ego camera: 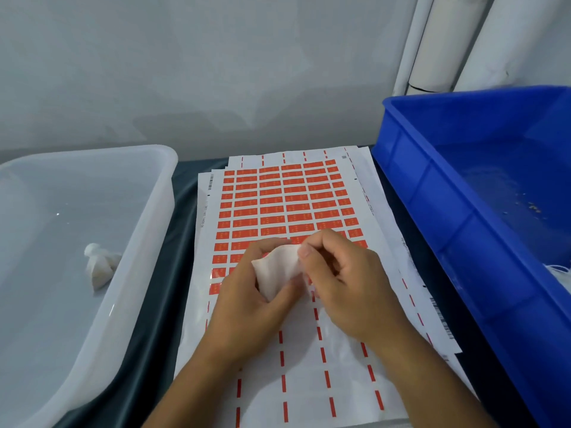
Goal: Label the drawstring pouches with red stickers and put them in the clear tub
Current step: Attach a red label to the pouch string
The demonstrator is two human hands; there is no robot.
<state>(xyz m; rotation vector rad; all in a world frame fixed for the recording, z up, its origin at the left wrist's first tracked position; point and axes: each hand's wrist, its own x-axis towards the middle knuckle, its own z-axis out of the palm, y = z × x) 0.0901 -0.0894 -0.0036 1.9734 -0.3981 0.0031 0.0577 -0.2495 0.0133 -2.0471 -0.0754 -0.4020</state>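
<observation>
A small white drawstring pouch [276, 271] is held over the sticker sheet [287, 205], which carries rows of red stickers. My left hand [244, 307] grips the pouch from below and the left. My right hand [340, 279] pinches the pouch's upper right edge between thumb and fingers. No sticker shows on the visible face of the pouch. The clear tub [145, 242] stands at the left with one white pouch [99, 267] lying inside it.
A blue crate [432, 193] stands at the right, with white pouches [560, 273] showing at its near corner. Several sticker sheets are stacked on a dark table cover [173, 273]. White pipes [438, 44] run up the wall behind.
</observation>
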